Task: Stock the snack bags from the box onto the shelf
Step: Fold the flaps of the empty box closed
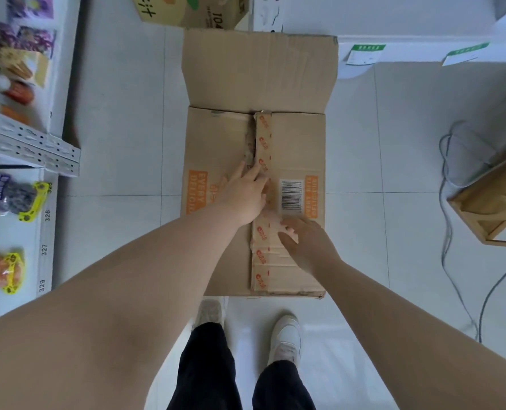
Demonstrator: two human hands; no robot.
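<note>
A brown cardboard box [216, 137] stands on the floor in front of me, its far flap folded back and its two top flaps lying shut. My left hand [244, 193] lies on the centre seam with straight fingers reaching to the gap between the flaps. My right hand [303, 241] rests flat on the taped right flap, below the barcode label [291, 196]. The box's contents are hidden. A white shelf [46, 220] at the left holds snack bags [12, 198] in purple, yellow and orange.
Another printed carton [192, 10] sits beyond the box. A wooden frame [494, 202] and loose grey cables [447, 232] lie on the tiled floor at the right. My feet [286, 338] stand just behind the box.
</note>
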